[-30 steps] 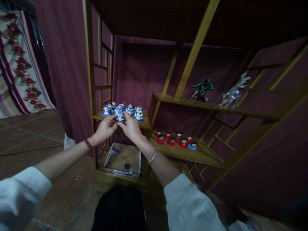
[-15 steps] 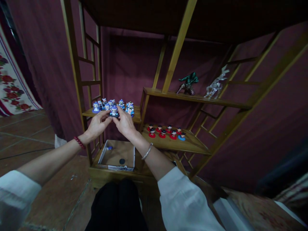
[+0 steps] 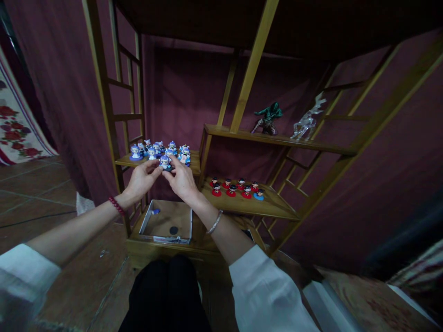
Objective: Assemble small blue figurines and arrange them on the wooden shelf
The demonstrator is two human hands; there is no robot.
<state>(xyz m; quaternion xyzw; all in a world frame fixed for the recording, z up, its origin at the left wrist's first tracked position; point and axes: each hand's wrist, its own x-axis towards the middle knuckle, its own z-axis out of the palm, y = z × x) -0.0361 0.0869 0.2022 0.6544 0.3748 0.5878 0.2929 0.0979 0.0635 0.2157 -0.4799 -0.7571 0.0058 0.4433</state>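
A small purple-haired figurine (image 3: 165,162) on a dark round base is held upright between both hands, just in front of the left shelf. My left hand (image 3: 142,179) grips its base from the left with thumb and fingers. From the right, my right hand (image 3: 181,178) pinches the same figurine. Behind it, several similar purple and white figurines (image 3: 151,153) stand in a group on the left shelf (image 3: 194,165). Below the hands lies a shallow open cardboard box (image 3: 148,234), with a purple piece (image 3: 156,211) and a dark disc (image 3: 173,230) inside.
Several figurines on red bases (image 3: 232,190) and one on a blue base (image 3: 259,195) stand on the middle shelf (image 3: 273,208). The upper right shelf holds a green-cloaked statuette (image 3: 269,117) and a clear deer ornament (image 3: 308,120). Wooden posts (image 3: 254,64) frame the shelves.
Both hands, still holding the figurine, have come slightly lower and nearer. Another figurine now shows on the shelf just behind it. The whole view has shifted a little.
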